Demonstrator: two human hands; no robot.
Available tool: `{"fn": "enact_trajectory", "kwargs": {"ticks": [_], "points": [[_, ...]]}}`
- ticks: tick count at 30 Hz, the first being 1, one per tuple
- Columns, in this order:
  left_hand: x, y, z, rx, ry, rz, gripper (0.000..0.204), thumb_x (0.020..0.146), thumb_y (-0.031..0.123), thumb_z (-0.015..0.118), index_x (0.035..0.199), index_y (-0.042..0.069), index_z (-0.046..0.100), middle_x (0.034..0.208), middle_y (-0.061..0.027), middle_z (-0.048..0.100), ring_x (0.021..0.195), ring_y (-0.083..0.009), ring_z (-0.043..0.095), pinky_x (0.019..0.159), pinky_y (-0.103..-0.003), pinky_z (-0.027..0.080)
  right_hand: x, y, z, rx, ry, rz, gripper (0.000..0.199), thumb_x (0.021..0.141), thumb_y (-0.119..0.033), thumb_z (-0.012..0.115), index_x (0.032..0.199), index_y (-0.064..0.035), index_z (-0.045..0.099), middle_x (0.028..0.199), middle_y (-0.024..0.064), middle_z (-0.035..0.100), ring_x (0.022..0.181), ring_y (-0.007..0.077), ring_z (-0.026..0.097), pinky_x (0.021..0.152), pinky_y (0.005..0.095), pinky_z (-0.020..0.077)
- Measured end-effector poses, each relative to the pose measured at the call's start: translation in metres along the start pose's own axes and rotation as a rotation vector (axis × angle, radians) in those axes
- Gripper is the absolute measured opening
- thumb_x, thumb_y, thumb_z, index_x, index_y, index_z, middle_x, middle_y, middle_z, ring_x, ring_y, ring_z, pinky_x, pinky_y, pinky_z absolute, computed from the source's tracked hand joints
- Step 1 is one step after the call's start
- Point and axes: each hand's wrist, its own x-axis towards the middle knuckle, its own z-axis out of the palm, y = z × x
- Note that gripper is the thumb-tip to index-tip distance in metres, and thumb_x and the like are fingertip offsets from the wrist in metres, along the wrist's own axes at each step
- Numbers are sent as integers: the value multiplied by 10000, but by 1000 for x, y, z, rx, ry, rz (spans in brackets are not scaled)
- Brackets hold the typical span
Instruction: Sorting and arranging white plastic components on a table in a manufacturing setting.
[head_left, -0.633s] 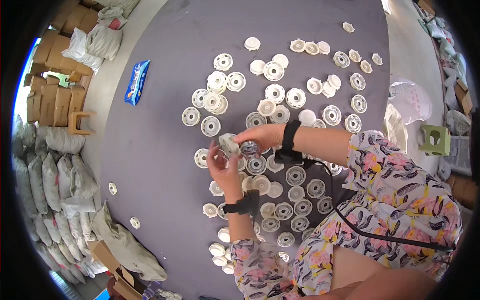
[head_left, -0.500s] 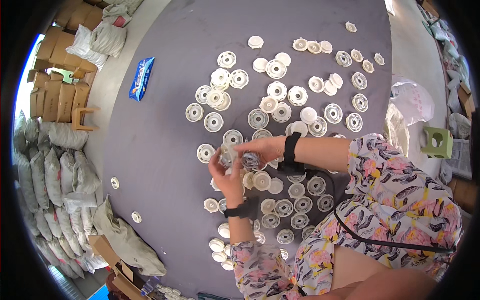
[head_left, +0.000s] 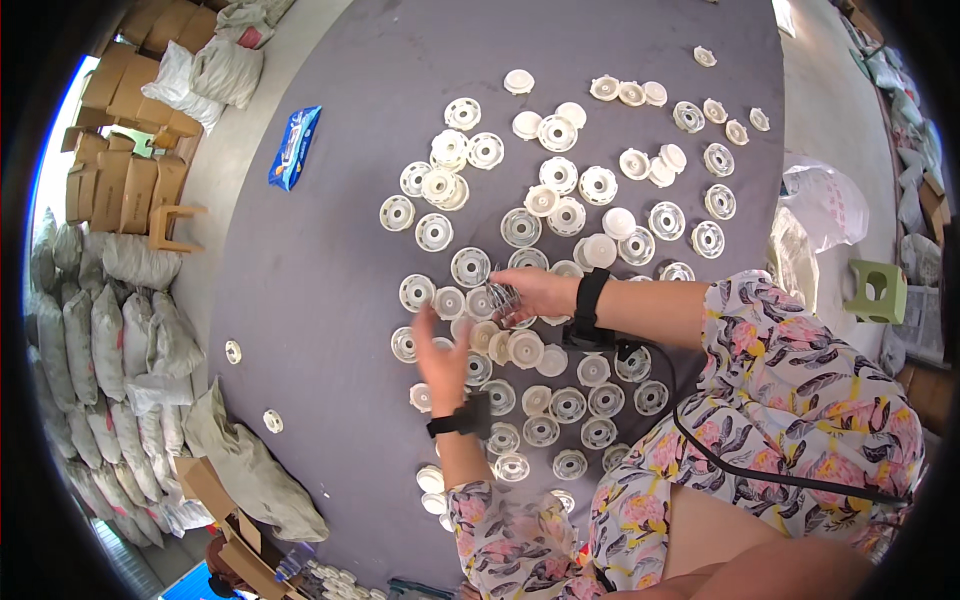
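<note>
Grey tabletop (head_left: 330, 250) carries many white discs (head_left: 525, 349), still loose; right hand (head_left: 540, 291) holds shiny metal pieces (head_left: 502, 297), left hand (head_left: 440, 362) is spread, seemingly empty.

The left hand (head_left: 442, 362) is blurred; the right hand (head_left: 537, 291) partly hides the shiny rings (head_left: 502, 297), too unclear to count. The surface (head_left: 340, 230) is cut off by the top edge.

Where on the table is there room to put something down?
The widest bare patch of table lies between the blue packet, the two lone discs at far left and the main disc cluster. It's crowded around the left hand and right hand, where discs lie close together.
</note>
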Motion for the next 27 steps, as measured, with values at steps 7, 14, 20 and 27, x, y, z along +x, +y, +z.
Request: {"fn": "enact_trajectory", "kwargs": {"ticks": [7,14,20,27], "points": [[-8,21,10,-357,-290,-117,393,794,47,627,1162,-24,507,1002,-89,606,867,-163,597,754,-266,483,-13,-3,20,-439,-8,-47,364,923,-360,403,1041,-32,507,791,73,566,672,199,583,543,302,470],[-3,29,19,-1056,-135,-778,253,812,69,568,1024,-62,521,868,-97,594,685,-148,614,616,-254,522,-16,-7,33,-1171,244,-960,292,844,-304,525,906,-19,545,792,162,590,716,326,565,643,383,440],[9,32,22,-728,2,-536,203,811,113,549,947,-37,530,733,-65,572,589,-143,589,543,-241,502,-12,-11,46,-1154,318,-1009,191,850,-224,522,891,-37,539,820,127,581,735,313,561,644,374,450],[15,14,16,-1312,-408,-853,245,857,261,481,926,34,545,785,-62,575,662,-154,560,644,-275,491,-9,-23,48,-1208,312,-1034,253,866,-266,482,883,-21,544,827,142,587,763,333,566,675,403,446]]}}
